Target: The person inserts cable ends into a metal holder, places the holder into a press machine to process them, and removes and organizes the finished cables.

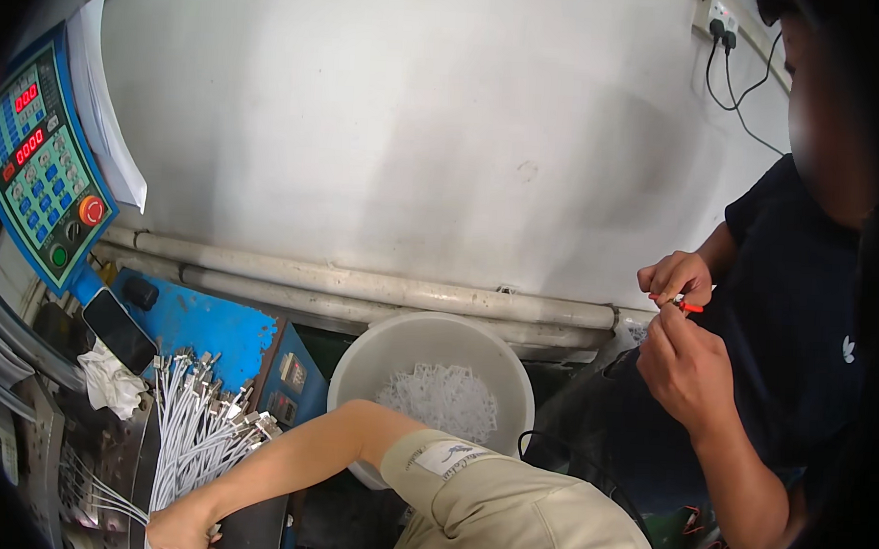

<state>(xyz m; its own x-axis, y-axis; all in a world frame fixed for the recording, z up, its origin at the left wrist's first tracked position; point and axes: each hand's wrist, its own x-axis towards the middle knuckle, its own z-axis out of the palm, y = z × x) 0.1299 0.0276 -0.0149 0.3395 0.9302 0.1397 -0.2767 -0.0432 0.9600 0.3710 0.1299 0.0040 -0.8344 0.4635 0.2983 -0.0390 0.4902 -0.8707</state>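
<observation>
White cables [189,440], blue worktop [223,326], red button [91,210]

Red digits [29,146] on control panel [47,171], sleeve lettering [454,457]

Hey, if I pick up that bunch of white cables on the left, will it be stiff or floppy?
The white cables probably flex easily, since they look long and thin. Their connectors may snag on one another, as they're crowded together. The bunch could splay, because its ends fan out.
</observation>
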